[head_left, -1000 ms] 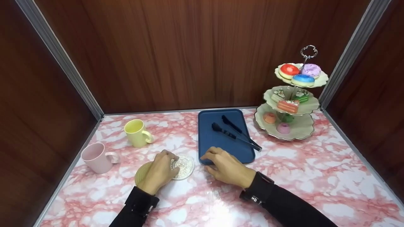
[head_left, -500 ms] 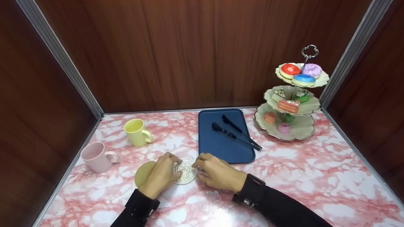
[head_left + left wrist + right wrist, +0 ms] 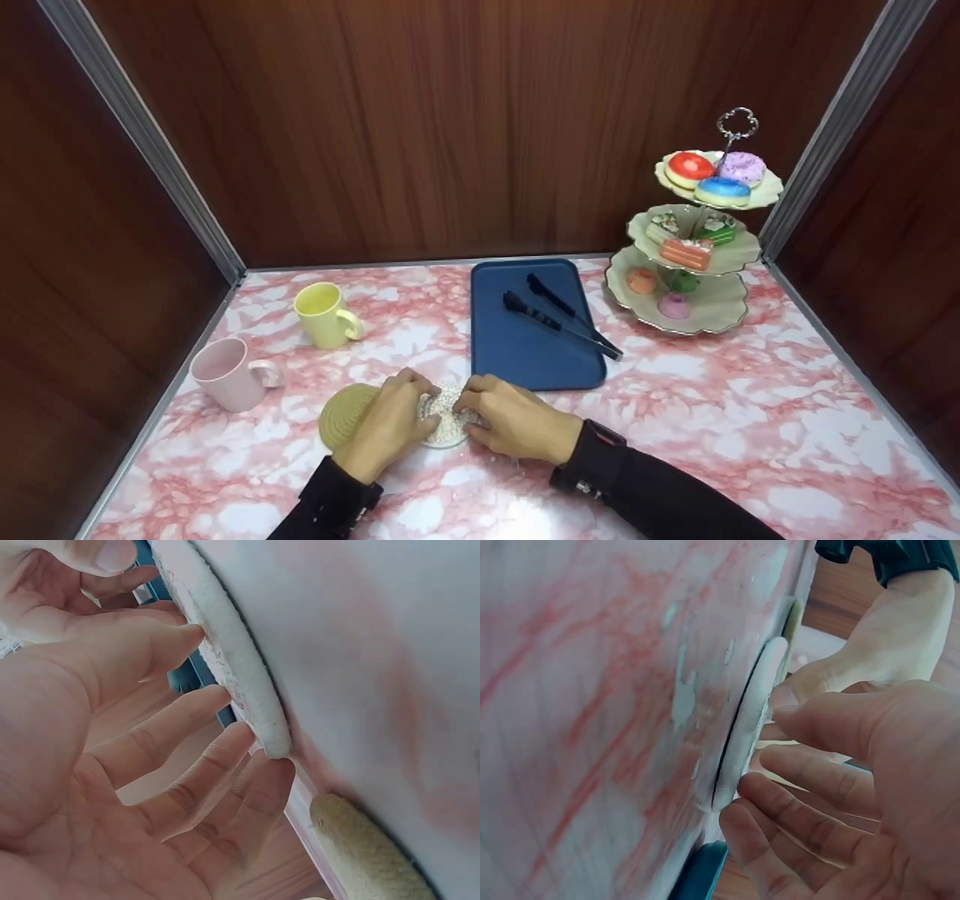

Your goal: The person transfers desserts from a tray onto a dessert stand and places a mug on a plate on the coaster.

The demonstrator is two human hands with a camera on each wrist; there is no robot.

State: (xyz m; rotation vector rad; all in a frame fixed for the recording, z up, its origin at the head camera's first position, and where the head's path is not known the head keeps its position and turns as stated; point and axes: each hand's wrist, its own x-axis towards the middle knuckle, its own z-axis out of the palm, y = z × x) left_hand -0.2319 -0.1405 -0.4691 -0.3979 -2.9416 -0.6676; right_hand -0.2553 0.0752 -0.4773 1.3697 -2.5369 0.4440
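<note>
A round white coaster lies flat on the table between the two hands. The left hand touches its left side; in the left wrist view this hand's slightly bent fingertips rest on the white coaster. From the right, the right hand touches the coaster, and the right wrist view has its loosely bent fingers at the edge of the coaster. A tan round coaster lies partly behind the left hand.
A blue tray with two black-handled utensils lies behind the right hand. Yellow mug and pink mug stand at left. A three-tier stand with toy sweets is at the back right.
The white coaster has shifted right and toward the person, with the left hand following. The right hand has moved left from the tray's front edge to the coaster.
</note>
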